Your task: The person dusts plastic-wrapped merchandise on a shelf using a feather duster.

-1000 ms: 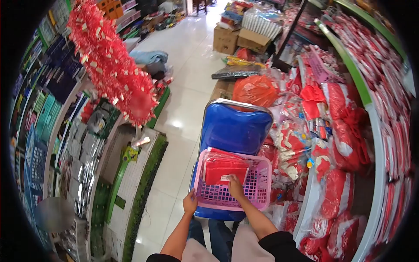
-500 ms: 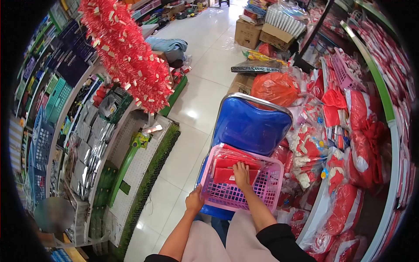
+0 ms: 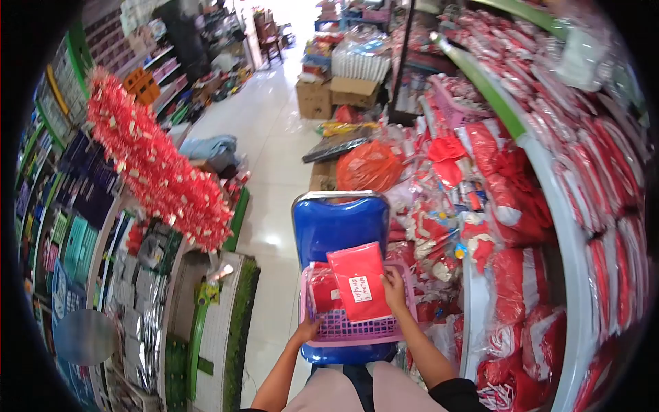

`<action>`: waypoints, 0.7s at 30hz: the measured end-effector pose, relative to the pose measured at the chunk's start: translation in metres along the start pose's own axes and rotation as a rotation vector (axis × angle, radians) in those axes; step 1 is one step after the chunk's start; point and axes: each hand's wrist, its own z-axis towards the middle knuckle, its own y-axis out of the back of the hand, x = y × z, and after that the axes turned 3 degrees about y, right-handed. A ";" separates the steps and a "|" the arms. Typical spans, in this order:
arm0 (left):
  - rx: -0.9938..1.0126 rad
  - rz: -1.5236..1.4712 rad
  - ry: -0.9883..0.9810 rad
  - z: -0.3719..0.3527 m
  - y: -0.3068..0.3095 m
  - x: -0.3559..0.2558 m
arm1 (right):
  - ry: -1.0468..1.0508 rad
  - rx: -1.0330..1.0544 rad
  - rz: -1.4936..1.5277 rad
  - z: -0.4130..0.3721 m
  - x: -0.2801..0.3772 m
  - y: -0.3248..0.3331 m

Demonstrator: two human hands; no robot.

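A flat red plastic-wrapped packet (image 3: 368,264) with a handwritten white label is tilted up above the pink basket (image 3: 406,302). My right hand (image 3: 393,290) is closed on the packet's right edge. At the basket's left front corner, my left hand (image 3: 309,330) is closed on the rim. Other red packets (image 3: 320,288) lie inside the basket at its left side, partly covered by the raised one. The basket rests on the seat of a blue chair (image 3: 340,223) with a metal-edged backrest.
Bagged red and white goods (image 3: 511,281) crowd the right shelves, and an orange plastic bag (image 3: 371,167) lies behind the chair. Cardboard boxes (image 3: 314,100) stand farther back. Red tinsel (image 3: 161,165) hangs at left above a shelf edged with artificial grass (image 3: 240,329). Tiled floor (image 3: 264,240) runs between.
My right hand has lifted a red packet out of the basket and turned its label toward me. My left hand stays at the rim. The view has swung right and up.
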 end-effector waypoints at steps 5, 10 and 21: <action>0.357 -0.433 -0.120 -0.049 -0.006 -0.135 | -0.120 -0.378 0.312 -0.033 0.108 0.031; 0.988 -0.672 -0.321 -0.097 0.000 -0.232 | 0.096 -0.515 0.539 -0.096 0.209 0.041; 1.182 -0.568 -0.473 -0.263 -0.064 -0.278 | 0.427 -0.687 0.683 -0.319 0.337 0.032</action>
